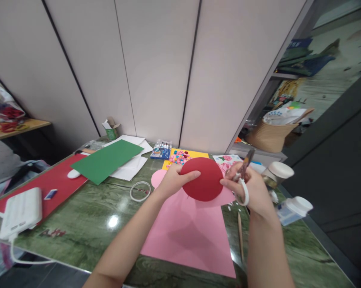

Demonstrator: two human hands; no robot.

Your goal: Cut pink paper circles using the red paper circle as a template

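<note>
Red paper disc (203,179) held above pink sheet (192,232) on green marble table (87,224). Left hand (171,180) grip pinching the disc's left edge, thumb on top. Right hand (251,188) grip closed through the handles of scissors (243,176), blades up beside the disc's right edge. Risk: the disc is gripped on one side only, so it could flex or twist at the blades, giving a ragged or off-line cut. Left fingertips sit well clear.

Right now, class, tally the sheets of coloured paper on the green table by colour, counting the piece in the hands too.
Red: 2, the round piece held up and the sheet at left
Green: 1
Pink: 1
Yellow: 1
Total: 5
</note>
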